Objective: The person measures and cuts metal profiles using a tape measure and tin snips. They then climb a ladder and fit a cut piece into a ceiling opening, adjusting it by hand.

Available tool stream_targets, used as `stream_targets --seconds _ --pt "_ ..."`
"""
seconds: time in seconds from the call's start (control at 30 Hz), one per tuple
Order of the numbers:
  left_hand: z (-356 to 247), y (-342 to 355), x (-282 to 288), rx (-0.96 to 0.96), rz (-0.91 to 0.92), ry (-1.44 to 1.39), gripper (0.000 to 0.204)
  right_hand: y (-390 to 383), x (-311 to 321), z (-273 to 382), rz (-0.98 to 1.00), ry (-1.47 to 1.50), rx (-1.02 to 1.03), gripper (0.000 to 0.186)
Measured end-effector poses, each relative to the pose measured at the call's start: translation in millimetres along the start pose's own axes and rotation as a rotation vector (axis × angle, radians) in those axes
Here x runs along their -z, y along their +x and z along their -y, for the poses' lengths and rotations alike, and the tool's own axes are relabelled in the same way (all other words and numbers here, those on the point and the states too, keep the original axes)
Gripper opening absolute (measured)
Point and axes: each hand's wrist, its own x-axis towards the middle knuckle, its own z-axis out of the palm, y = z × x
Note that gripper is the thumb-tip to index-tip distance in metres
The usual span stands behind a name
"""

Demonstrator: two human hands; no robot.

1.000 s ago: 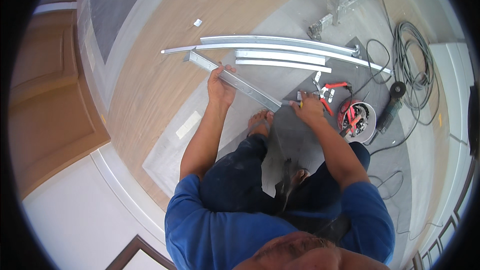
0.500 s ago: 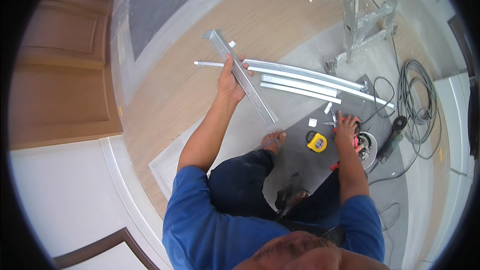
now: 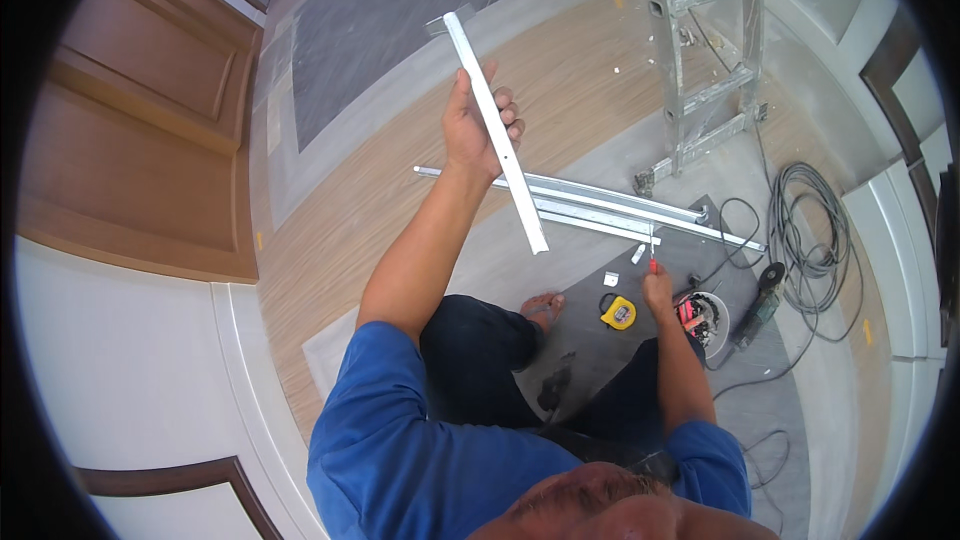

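My left hand [image 3: 480, 125] is raised at the centre, its fingers wrapped round a metal channel [image 3: 517, 175]. The channel slants from upper left to lower right, its bright narrow side toward me and a bent flange at its upper end. Lower right, my right hand [image 3: 659, 292] is closed on red-handled snips [image 3: 653, 265], the slim metal end pointing away from me. Beyond them several long metal profiles [image 3: 610, 202] lie side by side on the floor. A yellow tape measure [image 3: 618, 313] rests left of my right hand, with a small white piece [image 3: 611, 279] near it.
Right of my right forearm stands a white bucket [image 3: 722, 325] of small parts and tools. An angle grinder [image 3: 757, 315] lies beside it, near a coiled grey cable [image 3: 812, 225]. A paint-spattered ladder [image 3: 675, 90] stands at the far right; brown cabinet doors [image 3: 150, 140] line the left.
My right hand has picked up the snips from beside the bucket. My left hand has lifted the channel and turned it, so its narrow bright side now shows. The view has shifted.
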Motion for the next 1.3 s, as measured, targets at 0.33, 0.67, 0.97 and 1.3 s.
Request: stream_targets --seconds 0.33,0.67,0.97,1.3 --pt "-0.4 -37.7 -75.1 -0.052 0.049 0.024 0.079 -234.7 112.1 214.0 0.518 0.627 0.293 0.041" --pt "9.5 -33.8 -75.7 -0.103 0.073 0.089 0.081 -239.5 116.7 248.2 0.559 0.527 0.275 0.039" --pt "22.4 -37.2 -79.8 -0.106 0.120 0.176 0.074 -219.1 128.6 270.5 0.547 0.534 0.255 0.045" --pt "31.2 -49.2 -74.4 -0.129 0.189 0.208 0.072 -216.9 111.8 267.1 0.604 0.543 0.219 0.043"
